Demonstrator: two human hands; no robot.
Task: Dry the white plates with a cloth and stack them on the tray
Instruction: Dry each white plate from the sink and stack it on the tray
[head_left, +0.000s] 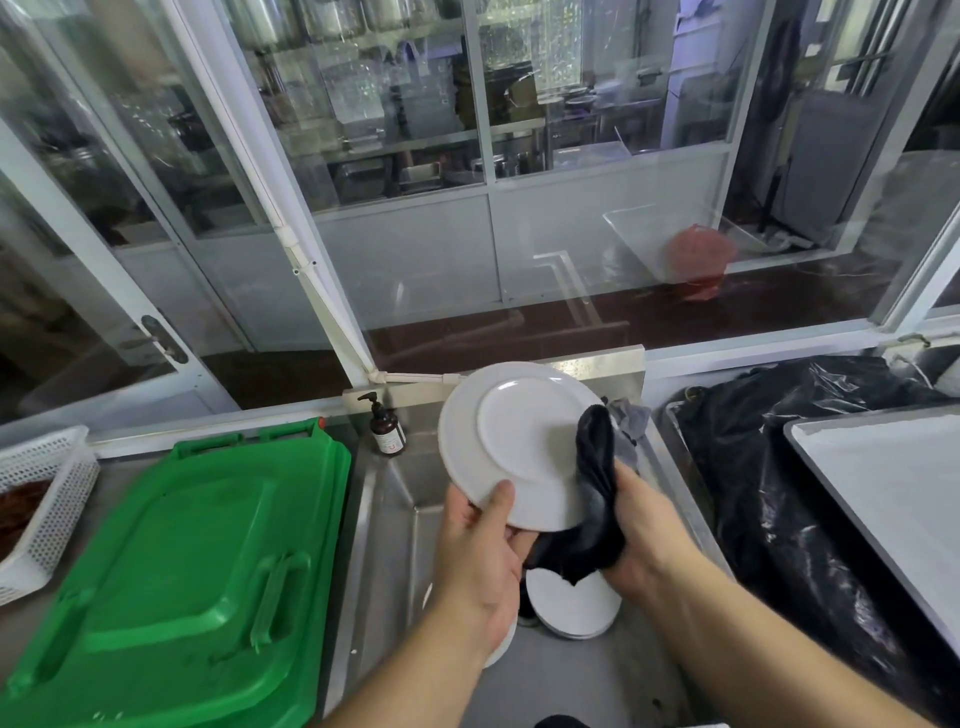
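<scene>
At the far left a white perforated basket (49, 499) stands on the bench (111, 470), holding something reddish-brown that is too blurred to name. Beside it lies a green plastic lid (182, 566) with 2 moulded handles. Just right of the lid, a brown pump bottle (385, 428) stands at the back corner of a steel sink (384, 545).

Over the sink, the left hand (480, 551) holds a white plate (519, 447) by its lower edge, thumb curled over the rim and the other fingers hidden behind it. The plate is tilted up with its underside towards the camera. The right hand (641, 530) grips a black cloth (592, 499), fingers wrapped in it, and presses it against the plate's right side. Down in the sink lie at least 2 more white plates (571, 605), partly hidden by the hands. A grey rag (631, 423) sits at the sink's back right edge.

To the right, black plastic sheeting (779, 467) fills a bin or tub; I cannot tell which. At the far right edge is a pale tray (893, 478), its visible surface bare.
</scene>
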